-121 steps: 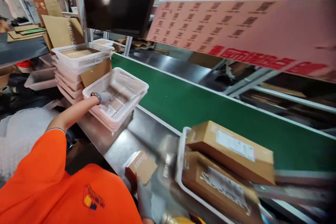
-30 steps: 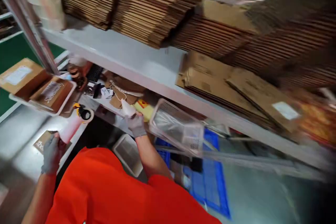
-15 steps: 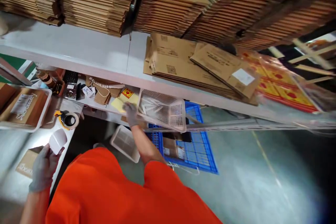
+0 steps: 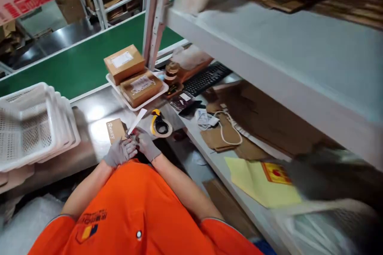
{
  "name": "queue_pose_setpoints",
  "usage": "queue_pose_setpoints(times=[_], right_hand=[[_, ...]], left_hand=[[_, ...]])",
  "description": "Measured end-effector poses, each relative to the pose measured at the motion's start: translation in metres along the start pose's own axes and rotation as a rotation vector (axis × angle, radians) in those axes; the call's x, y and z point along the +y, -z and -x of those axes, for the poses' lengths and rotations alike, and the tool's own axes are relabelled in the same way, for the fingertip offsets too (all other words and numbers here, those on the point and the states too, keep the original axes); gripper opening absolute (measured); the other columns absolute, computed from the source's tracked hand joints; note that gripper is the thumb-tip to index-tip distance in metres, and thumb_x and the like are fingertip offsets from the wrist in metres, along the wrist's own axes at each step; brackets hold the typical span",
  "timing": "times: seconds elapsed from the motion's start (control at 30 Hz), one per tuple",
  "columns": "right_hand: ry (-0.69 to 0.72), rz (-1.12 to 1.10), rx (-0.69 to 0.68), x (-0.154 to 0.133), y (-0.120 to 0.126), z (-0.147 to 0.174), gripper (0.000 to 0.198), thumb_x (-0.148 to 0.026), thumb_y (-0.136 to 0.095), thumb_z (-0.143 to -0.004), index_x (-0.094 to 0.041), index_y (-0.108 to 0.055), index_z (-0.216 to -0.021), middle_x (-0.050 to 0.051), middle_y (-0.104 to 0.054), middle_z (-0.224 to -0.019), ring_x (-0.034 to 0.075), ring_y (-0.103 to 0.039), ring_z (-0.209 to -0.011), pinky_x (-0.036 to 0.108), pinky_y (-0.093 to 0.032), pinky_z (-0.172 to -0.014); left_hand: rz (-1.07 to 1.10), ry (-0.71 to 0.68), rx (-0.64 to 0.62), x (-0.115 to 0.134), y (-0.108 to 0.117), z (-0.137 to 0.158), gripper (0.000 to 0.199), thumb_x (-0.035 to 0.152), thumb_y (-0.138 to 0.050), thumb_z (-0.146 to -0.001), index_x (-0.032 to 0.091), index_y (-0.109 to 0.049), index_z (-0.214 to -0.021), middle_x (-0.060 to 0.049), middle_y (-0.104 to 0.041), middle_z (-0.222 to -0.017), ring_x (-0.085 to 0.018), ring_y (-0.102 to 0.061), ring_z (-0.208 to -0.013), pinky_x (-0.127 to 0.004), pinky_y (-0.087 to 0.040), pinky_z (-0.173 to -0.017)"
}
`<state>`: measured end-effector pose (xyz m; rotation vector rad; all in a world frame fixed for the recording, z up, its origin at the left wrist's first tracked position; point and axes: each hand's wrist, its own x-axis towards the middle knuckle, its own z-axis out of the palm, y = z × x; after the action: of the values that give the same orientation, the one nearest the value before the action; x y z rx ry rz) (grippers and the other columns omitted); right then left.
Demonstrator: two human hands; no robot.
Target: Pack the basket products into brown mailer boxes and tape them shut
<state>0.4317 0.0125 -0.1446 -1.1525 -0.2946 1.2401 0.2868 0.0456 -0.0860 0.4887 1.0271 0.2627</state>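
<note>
A white slip of paper [image 4: 137,121] stands up edge-on from between my hands, just above my lap. Closed around its lower end are the fingers of my left hand [image 4: 121,152], in a grey glove. My right hand [image 4: 147,146], gloved too with dark bare fingertips, pinches at the same end. The exact grip of the fingertips is small and blurred. A small brown carton [image 4: 116,130] with white lettering lies on the metal table just beyond my left hand. Beside my right hand rests a yellow-and-black tape dispenser [image 4: 160,124] with a roll of tape.
Two brown boxes [image 4: 131,75] sit on a white tray [image 4: 136,107]. Stacked white baskets [image 4: 38,123] stand left, before a green conveyor [image 4: 89,63]. On the lower shelf at right lie a keyboard [image 4: 206,78], a white cord [image 4: 231,139] and a yellow sheet [image 4: 254,179]. A grey shelf [image 4: 269,48] overhangs.
My view has swung left toward the metal table. My right hand has left the yellow sheet on the shelf and come to the white slip in my left hand.
</note>
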Motion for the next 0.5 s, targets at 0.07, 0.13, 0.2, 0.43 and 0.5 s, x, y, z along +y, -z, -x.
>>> queue_pose_setpoints(times=[0.07,0.13,0.2,0.43,0.5], right_hand=[[-0.061,0.096,-0.011,0.011,-0.013,-0.013,0.044,-0.056,-0.092,-0.071,-0.022,-0.065,-0.074,0.000,-0.070,-0.064,0.017,-0.066,-0.058,0.028,-0.055,-0.055],[-0.107,0.209,0.005,0.024,-0.024,-0.021,0.041,-0.048,-0.095,-0.068,-0.021,-0.064,-0.069,-0.002,-0.067,-0.058,0.017,-0.066,-0.054,0.026,-0.054,-0.052],[-0.140,0.309,0.027,0.037,-0.030,-0.026,0.035,-0.040,-0.094,-0.069,-0.020,-0.066,-0.067,-0.001,-0.066,-0.055,0.017,-0.066,-0.051,0.024,-0.050,-0.047],[-0.159,0.528,0.121,0.069,-0.033,-0.037,0.026,-0.034,-0.088,-0.079,-0.019,-0.069,-0.071,-0.001,-0.068,-0.053,0.016,-0.066,-0.050,0.023,-0.048,-0.050],[-0.138,0.566,0.127,0.070,-0.034,-0.040,0.027,-0.033,-0.089,-0.078,-0.019,-0.068,-0.067,-0.001,-0.066,-0.051,0.016,-0.064,-0.051,0.023,-0.047,-0.052]], left_hand=[[0.150,0.000,0.069,-0.002,0.033,0.003,0.041,0.057,-0.065,-0.105,0.019,-0.063,-0.087,-0.009,-0.076,-0.085,-0.018,-0.072,-0.069,-0.037,-0.064,-0.080],[0.145,-0.069,0.170,-0.005,0.066,0.005,0.041,0.056,-0.069,-0.102,0.020,-0.060,-0.086,-0.008,-0.075,-0.083,-0.018,-0.071,-0.066,-0.034,-0.062,-0.075],[0.034,-0.206,0.271,-0.006,0.094,0.002,0.040,0.055,-0.075,-0.097,0.020,-0.060,-0.085,-0.006,-0.075,-0.080,-0.018,-0.070,-0.065,-0.033,-0.060,-0.074],[-0.873,-0.789,0.357,0.022,0.121,-0.038,0.012,0.031,-0.071,-0.094,0.022,-0.076,-0.099,-0.014,-0.080,-0.114,-0.030,-0.073,-0.114,-0.046,-0.054,-0.113],[-1.175,-0.860,0.205,0.034,0.114,-0.059,0.022,0.022,-0.063,-0.097,0.020,-0.079,-0.111,-0.020,-0.076,-0.134,-0.034,-0.065,-0.136,-0.050,-0.046,-0.125]])
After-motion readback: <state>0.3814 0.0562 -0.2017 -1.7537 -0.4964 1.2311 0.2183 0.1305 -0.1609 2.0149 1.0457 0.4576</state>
